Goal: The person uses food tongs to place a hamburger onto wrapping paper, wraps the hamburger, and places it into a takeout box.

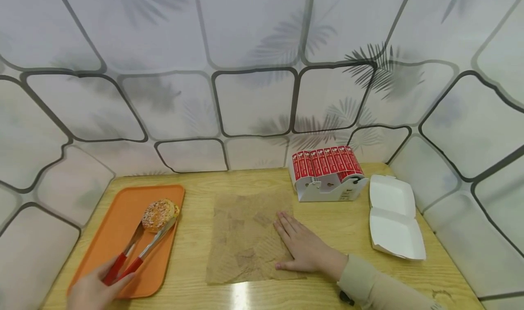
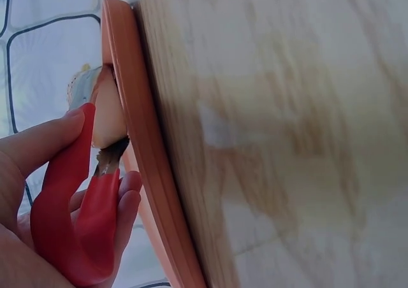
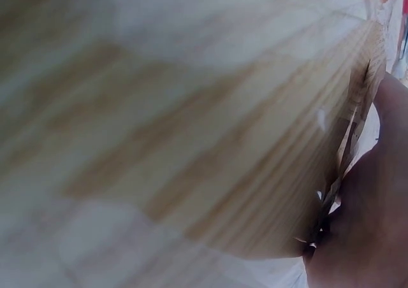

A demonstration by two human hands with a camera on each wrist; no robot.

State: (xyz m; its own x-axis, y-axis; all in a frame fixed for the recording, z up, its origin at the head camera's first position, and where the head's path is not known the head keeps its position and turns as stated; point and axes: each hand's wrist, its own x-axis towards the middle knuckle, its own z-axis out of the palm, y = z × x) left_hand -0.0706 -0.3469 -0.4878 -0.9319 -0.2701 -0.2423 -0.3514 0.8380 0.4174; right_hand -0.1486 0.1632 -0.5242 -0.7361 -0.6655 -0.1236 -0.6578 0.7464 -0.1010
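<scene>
My left hand [image 1: 96, 285] grips a pair of tongs [image 2: 99, 230] by their red handles, low over the left side. Between the metal tips of the tongs sits a round bun [image 1: 157, 214] with a crumbly, seeded top and some yellow at its edge. Under the bun lies an orange tray [image 1: 143, 273], whose raised rim shows edge-on in the left wrist view. My right hand [image 1: 304, 248] lies flat with spread fingers on the right edge of a brown, wrinkled sheet of paper [image 1: 245, 237]. The right wrist view shows this hand [image 3: 366, 224] dark, at the paper's edge.
A white holder [image 1: 327, 192] full of red-and-white packets [image 1: 325, 162] stands at the back right, near the wall. To its right, an opened white clamshell box [image 1: 397, 232] lies on the wooden table [image 1: 327, 292]. Patterned walls [image 1: 255, 103] enclose the table at the back and sides.
</scene>
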